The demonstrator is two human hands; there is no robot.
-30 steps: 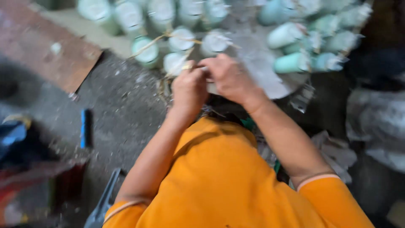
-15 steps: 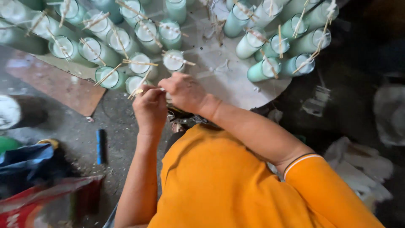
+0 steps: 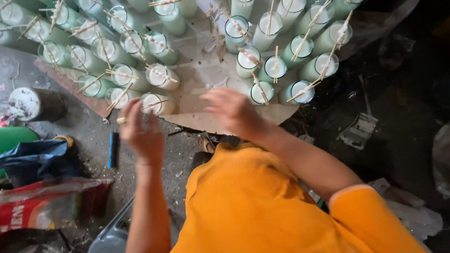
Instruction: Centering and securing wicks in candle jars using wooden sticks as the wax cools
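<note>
The left hand [image 3: 140,131] hovered open, fingers spread, just below a wax-filled green glass [image 3: 157,104] at the near edge of the left cluster. The right hand [image 3: 233,111] was blurred above bare cardboard [image 3: 206,70], seemingly open and empty, near another filled glass [image 3: 261,92].

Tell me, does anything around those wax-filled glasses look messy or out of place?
Mostly orderly: the wax-filled glasses stand in rows with sticks across their rims. But the cardboard sheet under them is stained and strewn with loose scraps, and a grimy, wax-crusted can sits apart on the dirty floor.
</note>
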